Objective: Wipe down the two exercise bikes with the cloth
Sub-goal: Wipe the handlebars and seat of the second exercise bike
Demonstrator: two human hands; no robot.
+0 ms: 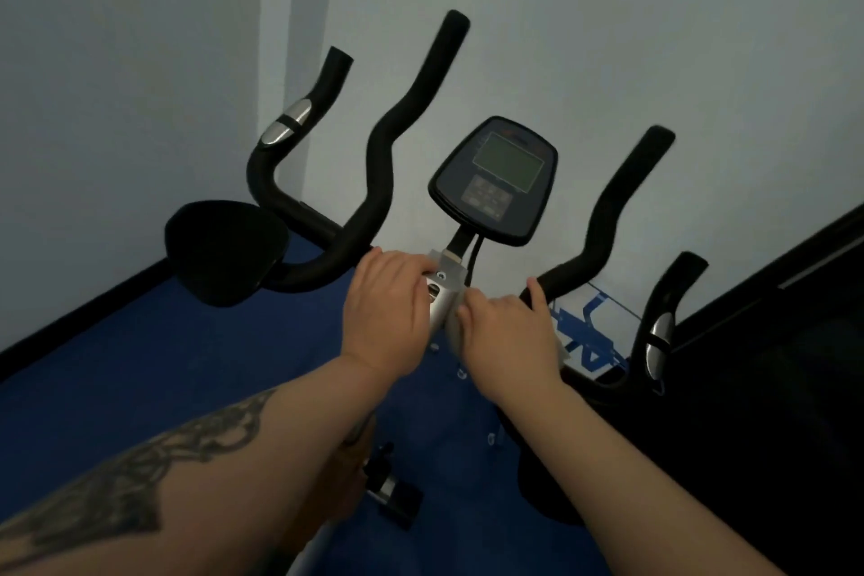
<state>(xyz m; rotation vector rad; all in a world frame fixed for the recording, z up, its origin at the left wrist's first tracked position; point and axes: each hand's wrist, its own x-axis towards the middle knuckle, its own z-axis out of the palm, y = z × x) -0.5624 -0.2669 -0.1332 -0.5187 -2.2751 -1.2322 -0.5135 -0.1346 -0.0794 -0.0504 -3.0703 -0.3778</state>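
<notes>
1. Blue floor [140,365], pale wall [608,14] behind.
2. Black exercise bike handlebar [383,145] with grey-screen console [495,178]; black saddle [224,253] of another bike at left.
3. Left hand [388,309] fingers curled on silver stem clamp [439,290].
4. Right hand [509,332] presses white cloth [453,332] against the stem, fingers fairly flat.
5. Blue lettering [584,332] right, unreadable.

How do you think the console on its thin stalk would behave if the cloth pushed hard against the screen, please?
The console would probably flex or wobble, since it is a broad head on one narrow stalk. Its screen looks smooth and glossy, so the cloth under the right hand would likely slide easily. It seems fixed to the silver clamp, so tipping over seems unlikely.
</notes>
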